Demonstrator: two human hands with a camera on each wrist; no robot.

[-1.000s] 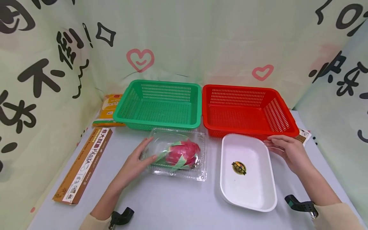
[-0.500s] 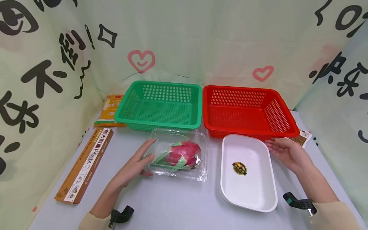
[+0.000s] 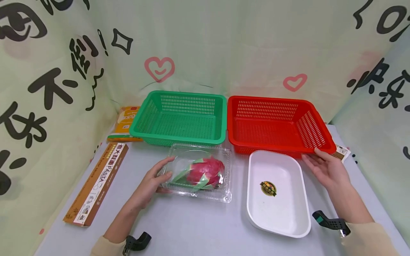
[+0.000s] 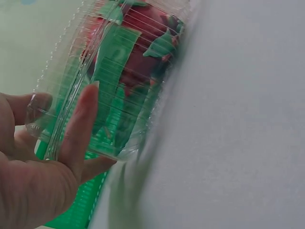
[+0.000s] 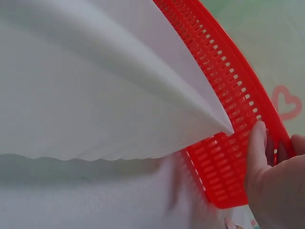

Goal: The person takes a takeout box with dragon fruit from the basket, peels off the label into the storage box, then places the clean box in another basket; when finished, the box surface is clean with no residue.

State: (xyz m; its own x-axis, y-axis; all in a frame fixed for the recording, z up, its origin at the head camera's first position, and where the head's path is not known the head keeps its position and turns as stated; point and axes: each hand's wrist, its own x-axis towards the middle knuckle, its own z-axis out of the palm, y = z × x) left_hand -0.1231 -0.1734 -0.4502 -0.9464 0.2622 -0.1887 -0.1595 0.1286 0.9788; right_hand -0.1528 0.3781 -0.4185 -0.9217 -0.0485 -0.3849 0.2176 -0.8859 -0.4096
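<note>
My left hand (image 3: 148, 185) grips the left end of a clear plastic clamshell box (image 3: 224, 195). Inside the box lies a pink dragon fruit (image 3: 206, 172) with green leaf tips. The left wrist view shows the thumb on one side of the box (image 4: 47, 112) and fingers on the other. At the right, my right hand (image 3: 330, 172) holds the front right rim of a red plastic basket (image 3: 266, 129). In the right wrist view, fingers lie against the basket's perforated wall (image 5: 224, 176), with the thumb at its rim. A white tray (image 3: 280, 209) stands just left of that hand.
A green basket (image 3: 185, 124) stands beside the red one. An orange packet (image 3: 123, 124) is partly behind it. A brown pasta box (image 3: 96, 185) lies at the left. A small packet (image 3: 342, 152) shows beside the red basket. A printed curtain (image 3: 224, 46) closes off the back.
My right hand has moved from beside the white tray's edge onto the red basket's rim, turning palm upward. My left hand has closed around the clamshell box's end, fingers going beneath it.
</note>
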